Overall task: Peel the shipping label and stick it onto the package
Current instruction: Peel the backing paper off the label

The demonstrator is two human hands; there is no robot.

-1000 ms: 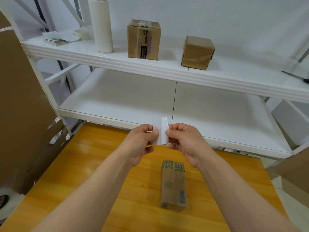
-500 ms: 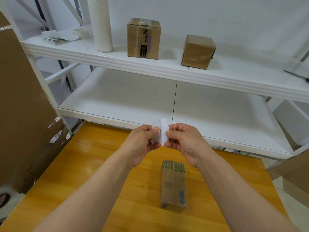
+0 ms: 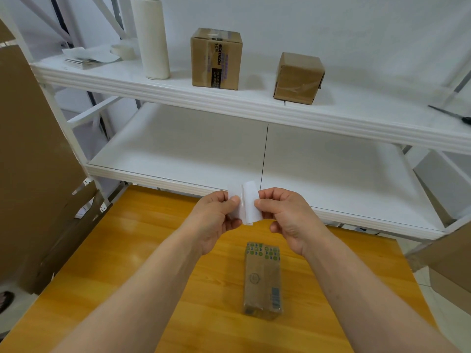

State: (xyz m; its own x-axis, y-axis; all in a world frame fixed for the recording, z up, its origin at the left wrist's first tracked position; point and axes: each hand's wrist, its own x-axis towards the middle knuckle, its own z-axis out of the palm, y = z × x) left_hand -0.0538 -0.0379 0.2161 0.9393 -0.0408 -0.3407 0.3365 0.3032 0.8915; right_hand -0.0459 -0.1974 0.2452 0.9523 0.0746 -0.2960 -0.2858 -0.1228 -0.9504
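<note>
I hold a small white shipping label (image 3: 248, 203) up in front of me, above the wooden table (image 3: 127, 250). My left hand (image 3: 216, 220) pinches its left part, which looks like the backing sheet. My right hand (image 3: 285, 217) pinches the right edge, which curls away from the left part. Below my hands, a narrow brown package (image 3: 262, 278) with green print at its far end lies flat on the table, wrapped in clear film. Neither hand touches it.
A white shelf rack (image 3: 229, 103) stands behind the table. Its upper shelf holds two cardboard boxes (image 3: 216, 57) (image 3: 298, 77), a tall white roll (image 3: 150, 36), a tape roll and papers, with scissors (image 3: 456, 115) at the right. Cardboard sheets (image 3: 33, 159) lean at the left.
My hands have drawn slightly apart, and the two layers of the label have spread wider between them. The package has not moved.
</note>
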